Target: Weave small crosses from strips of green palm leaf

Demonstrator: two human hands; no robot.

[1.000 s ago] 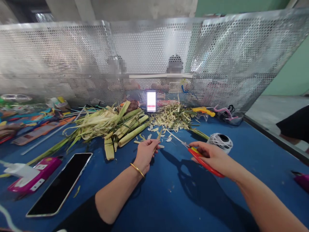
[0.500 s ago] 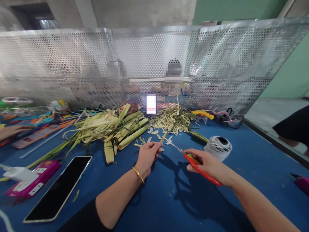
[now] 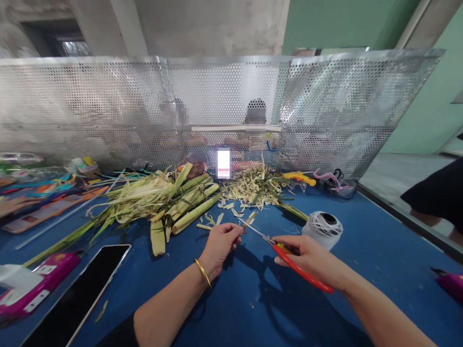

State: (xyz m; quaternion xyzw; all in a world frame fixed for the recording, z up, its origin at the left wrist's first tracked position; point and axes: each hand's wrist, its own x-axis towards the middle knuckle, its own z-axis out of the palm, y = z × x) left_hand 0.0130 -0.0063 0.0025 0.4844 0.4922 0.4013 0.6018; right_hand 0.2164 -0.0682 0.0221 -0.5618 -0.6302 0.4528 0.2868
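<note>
My left hand (image 3: 221,243), with a gold bangle at the wrist, pinches a small strip of dried leaf (image 3: 250,218) between thumb and fingertips. In my right hand (image 3: 302,255) is a pair of red-handled scissors (image 3: 294,265). Their blades point left and reach the strip just past my left fingertips. Whether the blades are parted is too fine to make out. Beyond both hands lies a pile of cut leaf scraps (image 3: 253,190). A spool of white string (image 3: 323,230) stands just behind my right hand.
Bundled green stalks and leaves (image 3: 159,197) lie at the left centre. A phone (image 3: 77,294) and a magenta power strip (image 3: 39,284) are nearer on the left. At the back are a yellow glue gun (image 3: 299,178), goggles (image 3: 342,187) and a perforated metal screen (image 3: 224,86).
The view has tilted up slightly, so the scene sits lower in the picture. Both hands keep nearly the same pose, with the scissor blades still at the strip.
</note>
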